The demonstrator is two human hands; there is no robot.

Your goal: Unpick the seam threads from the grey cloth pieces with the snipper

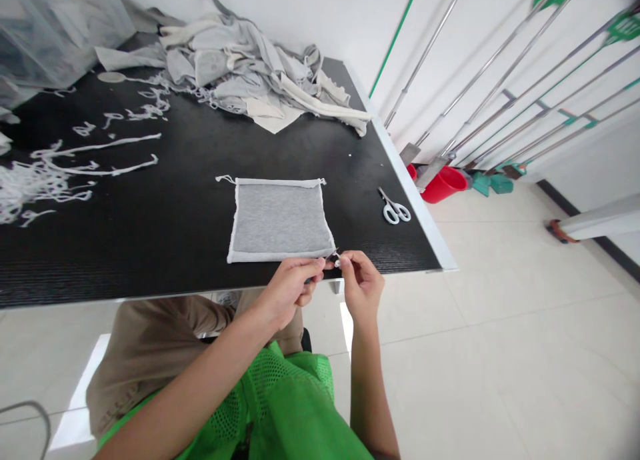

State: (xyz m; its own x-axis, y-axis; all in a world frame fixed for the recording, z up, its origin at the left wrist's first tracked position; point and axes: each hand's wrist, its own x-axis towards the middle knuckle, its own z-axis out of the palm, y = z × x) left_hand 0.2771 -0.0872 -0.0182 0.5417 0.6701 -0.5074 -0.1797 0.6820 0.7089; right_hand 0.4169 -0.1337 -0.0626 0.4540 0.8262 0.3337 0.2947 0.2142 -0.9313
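A rectangular grey cloth piece (280, 217) with white stitched edges lies flat near the table's front edge, loose thread at its upper corners. At its lower right corner, my left hand (295, 283) is closed around a small tool (331, 254) with a thin metal tip and a dark handle end. The fingers hide most of that tool, so its exact kind is unclear. My right hand (363, 283) pinches a short white thread (337, 263) at the same corner. Both hands' fingertips nearly meet there. White-handled scissors (394, 208) lie to the right.
Grey and cream fabric pieces (240, 67) are heaped at the back of the black table (190, 220). White thread scraps (30, 180) pile up on the left, near a clear plastic bag (55, 33). Mops and a red bucket (445, 185) stand beyond the table's right edge.
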